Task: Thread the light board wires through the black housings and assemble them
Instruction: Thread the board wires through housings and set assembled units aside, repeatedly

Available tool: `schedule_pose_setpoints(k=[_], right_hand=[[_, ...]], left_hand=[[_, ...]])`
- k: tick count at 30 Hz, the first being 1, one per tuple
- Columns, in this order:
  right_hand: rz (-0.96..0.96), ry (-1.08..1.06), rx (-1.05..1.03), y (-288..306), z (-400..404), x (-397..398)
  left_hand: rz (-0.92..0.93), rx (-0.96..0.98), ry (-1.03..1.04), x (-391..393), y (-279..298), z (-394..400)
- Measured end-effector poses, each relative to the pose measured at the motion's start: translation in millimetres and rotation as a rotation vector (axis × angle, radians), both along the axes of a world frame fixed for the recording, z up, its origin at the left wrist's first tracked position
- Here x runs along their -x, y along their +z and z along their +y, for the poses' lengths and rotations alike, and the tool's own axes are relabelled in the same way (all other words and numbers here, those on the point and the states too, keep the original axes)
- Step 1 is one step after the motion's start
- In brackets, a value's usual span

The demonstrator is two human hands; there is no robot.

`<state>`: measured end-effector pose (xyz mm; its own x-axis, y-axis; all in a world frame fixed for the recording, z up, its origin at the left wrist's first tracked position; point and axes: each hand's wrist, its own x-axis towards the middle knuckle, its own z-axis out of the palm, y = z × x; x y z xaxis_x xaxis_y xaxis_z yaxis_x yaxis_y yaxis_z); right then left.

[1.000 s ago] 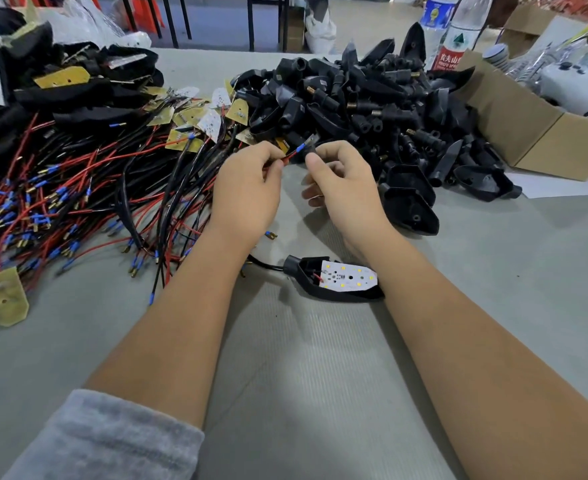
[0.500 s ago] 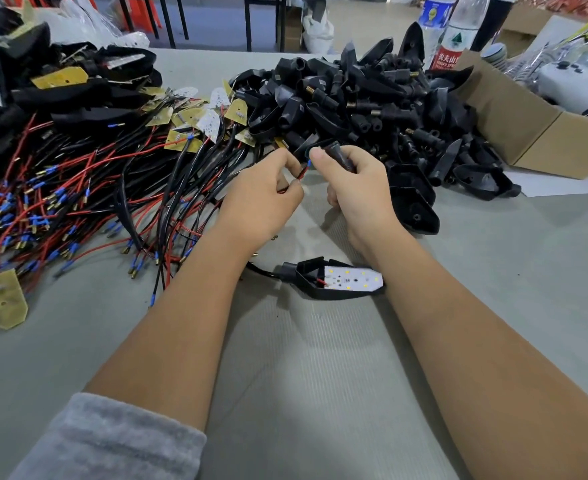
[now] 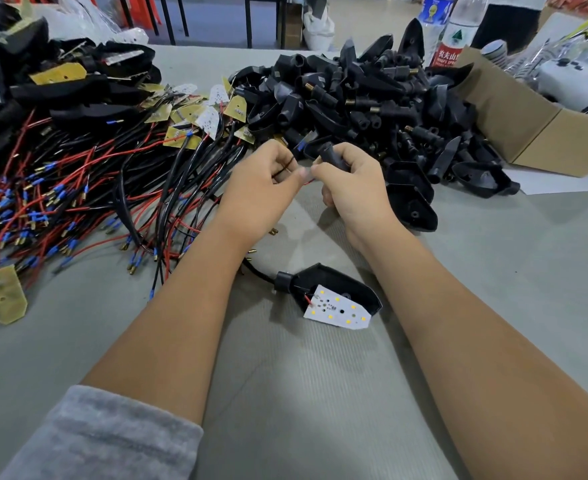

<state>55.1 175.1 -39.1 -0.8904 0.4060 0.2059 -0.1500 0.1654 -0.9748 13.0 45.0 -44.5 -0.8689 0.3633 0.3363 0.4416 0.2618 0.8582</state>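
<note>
My left hand (image 3: 263,188) pinches the red and black wires (image 3: 287,168) of a light board; the board itself is hidden behind the hand. My right hand (image 3: 349,181) grips a black housing (image 3: 332,155) by its neck, right beside the left fingertips. A short bit of red wire shows between the two hands. Nearer to me on the grey table lies an assembled housing (image 3: 334,282) with its white LED board (image 3: 335,308) resting on it and a black cable leaving its neck.
A heap of black housings (image 3: 372,102) fills the table behind my hands. Wired light boards (image 3: 88,188) with red and black leads spread out at the left. An open cardboard box (image 3: 545,133) sits at the right, with bottles (image 3: 448,32) behind it.
Both hands have drawn a little toward me with the wires and housing. The right hand turned the housing so its neck points up, and the blue wire tip is out of sight.
</note>
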Motion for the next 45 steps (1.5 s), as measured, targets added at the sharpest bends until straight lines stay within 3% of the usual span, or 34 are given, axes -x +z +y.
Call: schedule_pose_setpoints(k=[12,21,25,30,35,39,45], right_hand=[[0.025,0.047,0.054,-3.4,2.9,1.5],[0.031,0.117,-0.047,-3.3,0.9,1.5],[-0.017,-0.007,-0.15,-4.7,-0.5,3.0],[-0.072,-0.058,0.107,3.2,6.4,3.8],[-0.057,-0.055,0.078,1.6,11.1,1.7],[0.036,-0.046,0.262,2.6,13.6,0.8],[0.013,0.019,0.41,3.2,16.0,2.8]], left_hand=[[0.001,-0.034,-0.004,1.2,3.4,-2.6],[0.049,-0.026,0.146,8.0,0.3,-5.1],[0.02,-0.039,0.184,13.4,-1.1,-5.5],[-0.016,-0.115,0.176,14.5,-1.5,-6.6],[-0.02,-0.117,0.157,14.3,-1.1,-7.5],[-0.023,-0.116,0.128,14.0,0.0,-8.5],[-0.028,-0.144,0.082,9.1,1.8,-7.2]])
